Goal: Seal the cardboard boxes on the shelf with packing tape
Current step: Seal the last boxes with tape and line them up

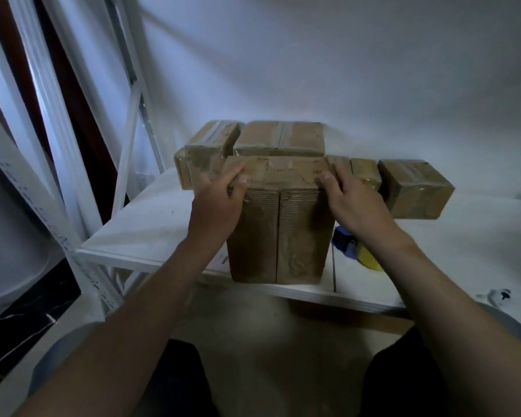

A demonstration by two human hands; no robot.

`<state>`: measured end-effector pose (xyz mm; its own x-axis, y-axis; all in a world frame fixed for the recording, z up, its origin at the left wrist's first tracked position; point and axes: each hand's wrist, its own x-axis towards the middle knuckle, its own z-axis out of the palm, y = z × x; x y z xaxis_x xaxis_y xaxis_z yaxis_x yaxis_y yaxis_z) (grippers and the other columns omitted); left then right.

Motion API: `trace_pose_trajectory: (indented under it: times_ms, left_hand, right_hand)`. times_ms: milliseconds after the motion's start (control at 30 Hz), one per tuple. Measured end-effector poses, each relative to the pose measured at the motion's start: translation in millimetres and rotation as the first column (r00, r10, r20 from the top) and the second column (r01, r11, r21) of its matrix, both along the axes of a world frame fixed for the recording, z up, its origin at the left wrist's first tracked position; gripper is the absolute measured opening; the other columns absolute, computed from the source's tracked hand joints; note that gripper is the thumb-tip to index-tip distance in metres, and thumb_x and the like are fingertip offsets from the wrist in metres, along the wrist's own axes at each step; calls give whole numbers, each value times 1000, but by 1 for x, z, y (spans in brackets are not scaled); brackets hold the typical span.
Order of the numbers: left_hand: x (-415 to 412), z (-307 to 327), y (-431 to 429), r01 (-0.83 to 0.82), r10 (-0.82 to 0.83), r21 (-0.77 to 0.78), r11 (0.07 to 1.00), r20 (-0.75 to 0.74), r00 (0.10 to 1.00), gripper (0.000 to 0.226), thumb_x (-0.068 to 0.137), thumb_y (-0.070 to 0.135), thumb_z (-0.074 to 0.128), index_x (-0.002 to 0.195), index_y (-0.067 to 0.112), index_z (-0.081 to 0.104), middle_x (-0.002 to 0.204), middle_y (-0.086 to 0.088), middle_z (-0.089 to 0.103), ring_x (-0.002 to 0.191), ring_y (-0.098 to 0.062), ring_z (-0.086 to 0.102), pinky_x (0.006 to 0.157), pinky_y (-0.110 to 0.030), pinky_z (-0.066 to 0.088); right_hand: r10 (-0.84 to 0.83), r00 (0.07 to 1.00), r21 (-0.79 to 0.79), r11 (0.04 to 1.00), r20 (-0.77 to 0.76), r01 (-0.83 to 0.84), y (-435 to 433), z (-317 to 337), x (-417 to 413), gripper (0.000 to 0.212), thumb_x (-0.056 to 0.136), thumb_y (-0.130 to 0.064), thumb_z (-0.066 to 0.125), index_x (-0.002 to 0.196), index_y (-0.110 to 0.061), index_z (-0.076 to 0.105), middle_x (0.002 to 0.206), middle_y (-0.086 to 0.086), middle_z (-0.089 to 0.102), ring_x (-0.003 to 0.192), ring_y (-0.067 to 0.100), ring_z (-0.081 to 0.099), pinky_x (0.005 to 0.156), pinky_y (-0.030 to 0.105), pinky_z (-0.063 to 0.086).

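Both hands are on the box (280, 230) standing at the near edge of the shelf (151, 224): left hand (220, 203) curled over its top-left corner, right hand (352, 203) gripping the top-right, thumbs on the near face where 2 flaps meet at a centre seam (277, 236). It looks like light, stiff corrugated card, already crumpled and easy to dent, so hold it by corners and edges, not the loose flaps. The tape dispenser (348, 248) lies just right of it, and other boxes (280, 138) sit behind.
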<state>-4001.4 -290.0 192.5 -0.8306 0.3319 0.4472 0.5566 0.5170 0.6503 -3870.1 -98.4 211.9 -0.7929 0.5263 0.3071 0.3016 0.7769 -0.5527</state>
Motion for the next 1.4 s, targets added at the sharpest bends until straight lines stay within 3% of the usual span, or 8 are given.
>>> trace_pose_trajectory:
  times_ms: [133,267,433,767,900,1033,1200,1400]
  left_hand:
    - [-4,2,4,-14,14,-31,999,-20,1000,44,104,46,40,145,34,50,141,-13,42,122,-28,51,86,-24,36]
    - [-8,0,2,-41,38,-50,998,-55,998,44,103,48,41,144,33,52,138,-11,45,121,-25,52,86,-24,37]
    - [-18,0,1,23,-32,-55,998,-161,987,42,103,47,43,138,29,58,150,3,45,128,-19,50,93,-36,47]
    - [-23,-3,7,14,-18,-31,999,-139,990,43,103,46,42,138,27,58,150,7,47,129,-19,50,93,-34,42]
    - [-24,-3,7,19,-21,-15,1000,-142,990,42,104,46,43,137,26,59,149,5,48,129,-19,50,95,-36,44]
    - [-20,-3,8,-1,-3,-25,1000,-161,987,42,104,44,43,138,25,58,150,5,47,129,-18,51,91,-31,40]
    - [-16,0,7,-34,22,-69,997,-160,987,42,105,42,42,140,24,57,151,6,46,127,-19,52,87,-30,38]
    - [-12,13,2,-16,3,-87,996,-148,989,37,101,43,50,126,19,64,135,-1,51,106,-16,55,81,-28,45]
  right_hand:
    - [116,991,182,978,-67,-103,1,34,-12,48,108,-43,27,143,-19,50,154,12,41,142,29,36,112,38,30]
    - [361,928,-1,932,92,-362,-13,62,-41,50,109,-43,21,149,-24,45,156,1,42,142,20,36,92,20,23]
    - [436,868,-2,894,238,-448,-9,52,-64,65,103,-61,12,139,-32,57,149,1,51,135,21,45,104,35,30]
    - [727,685,54,686,-41,-725,-5,18,-13,36,103,-44,42,122,-31,69,135,-5,64,132,8,53,113,35,41]
    - [725,623,53,663,-294,-747,-3,13,-3,28,101,-25,52,109,-10,75,100,-1,77,84,14,74,74,41,61]
    - [546,774,261,836,-320,-482,1,21,-16,32,103,-32,48,120,-18,70,118,-7,70,111,7,63,94,42,54]
    - [389,886,538,705,252,-462,1,15,-32,55,103,-55,20,152,-36,36,158,-14,34,148,19,29,118,44,21]
    - [495,867,264,829,65,-493,12,15,-10,47,102,-52,31,140,-37,54,151,-18,44,149,12,25,121,45,21]
